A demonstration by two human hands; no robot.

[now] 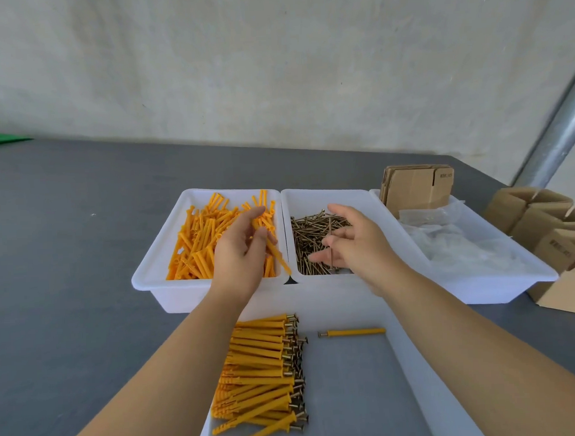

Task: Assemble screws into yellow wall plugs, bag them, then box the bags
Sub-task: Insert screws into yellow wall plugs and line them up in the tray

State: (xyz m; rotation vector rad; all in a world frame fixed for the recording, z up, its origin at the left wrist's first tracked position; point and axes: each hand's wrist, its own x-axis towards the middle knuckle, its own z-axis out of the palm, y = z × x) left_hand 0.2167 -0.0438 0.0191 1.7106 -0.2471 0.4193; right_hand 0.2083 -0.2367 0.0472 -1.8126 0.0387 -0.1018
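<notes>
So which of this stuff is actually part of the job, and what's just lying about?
Job:
left hand holding a plug
right hand holding a screw
plug tray
screw tray
assembled pile
bags
cardboard boxes

Lying about:
green object
metal pole

Glossy white plastic trays (151,274), metal screws (308,246)

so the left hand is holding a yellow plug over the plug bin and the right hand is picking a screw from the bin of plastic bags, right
Not quite. In the head view the right hand holds a screw over the middle screw bin, not the bin of plastic bags. The left hand does hold a yellow plug over the plug bin.
</notes>
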